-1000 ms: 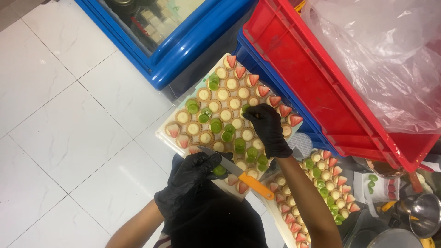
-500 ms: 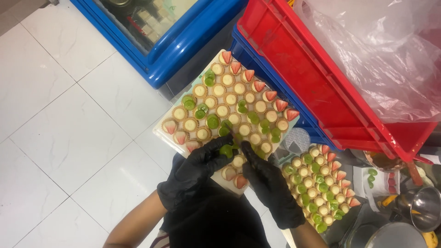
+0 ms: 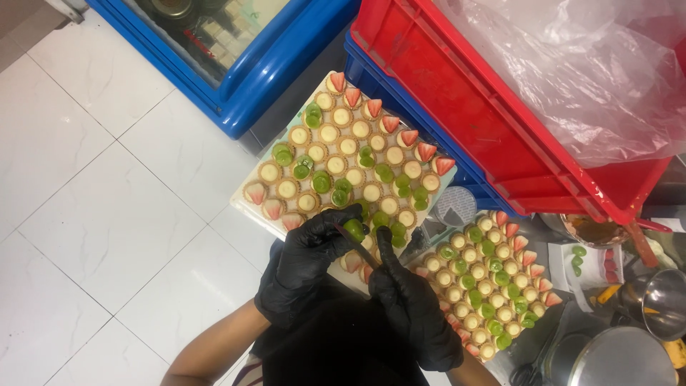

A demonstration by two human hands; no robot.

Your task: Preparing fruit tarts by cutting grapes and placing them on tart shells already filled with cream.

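Observation:
Both my hands wear black gloves and meet over the near edge of a white tray [image 3: 241, 209] of small cream tartlets. Some tartlets carry green grape slices, and strawberry pieces line the tray's edges. My left hand [image 3: 304, 264] is closed around a small knife [image 3: 357, 248], whose thin blade slants toward my right hand. My right hand [image 3: 411, 307] points its index finger up beside a green grape [image 3: 354, 229] pinched at the fingertips of both hands. A second tray of tartlets [image 3: 486, 286], topped the same way, lies to the right.
A red crate [image 3: 500, 121] lined with clear plastic sits on a blue crate [image 3: 400, 107] behind the trays. A blue chest freezer [image 3: 271, 86] stands at the top left. Metal pots [image 3: 664, 304] and a paper with grape slices [image 3: 577, 259] are on the right. White floor tiles lie to the left.
My right hand has pulled back from the far tartlets on the tray and joined my left hand at the near edge. A green grape now sits between the fingertips against the blade.

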